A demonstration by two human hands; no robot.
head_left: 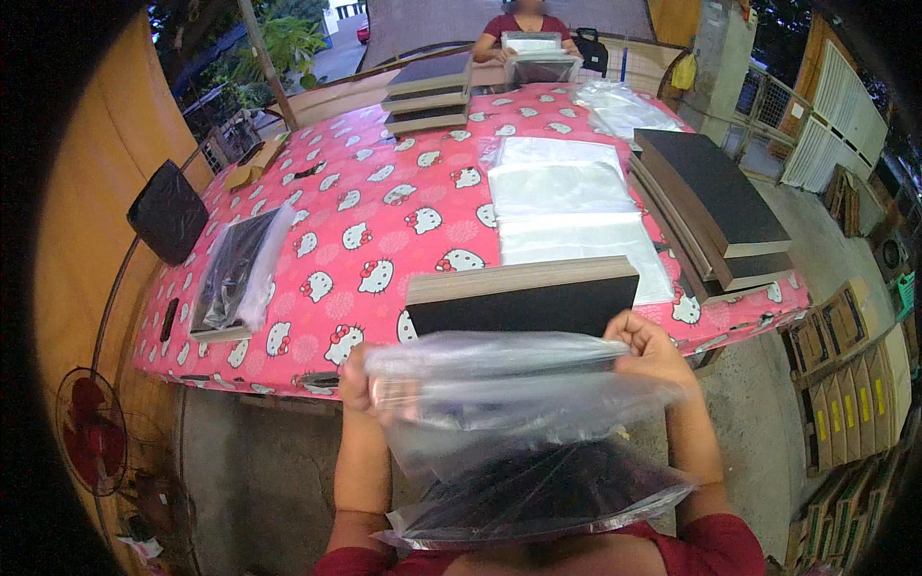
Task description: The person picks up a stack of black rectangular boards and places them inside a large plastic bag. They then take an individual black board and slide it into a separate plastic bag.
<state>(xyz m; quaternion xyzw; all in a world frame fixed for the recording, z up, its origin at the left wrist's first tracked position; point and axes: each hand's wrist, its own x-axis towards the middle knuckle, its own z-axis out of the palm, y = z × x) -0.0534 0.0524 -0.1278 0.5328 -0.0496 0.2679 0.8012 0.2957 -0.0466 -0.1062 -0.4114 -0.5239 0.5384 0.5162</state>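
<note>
A clear plastic bag (519, 403) is stretched between my two hands in front of my body. My left hand (361, 382), a little blurred, grips its left end. The fingers of my right hand (649, 348) pinch the upper right edge. Something dark shows through the lower part of the bag; whether it is inside or behind, I cannot tell. Just beyond the bag, a thick black-covered book (523, 300) lies at the table's near edge, its page edges facing up and away. Flat clear bags (562, 182) are spread behind it.
On the pink patterned tablecloth (384, 230) are a bagged black book (240, 264) at left, stacked books (429, 88) at the back and large black books (715, 197) at right. Across the table a person (528, 38) handles a bagged item. A fan (91, 432) stands lower left.
</note>
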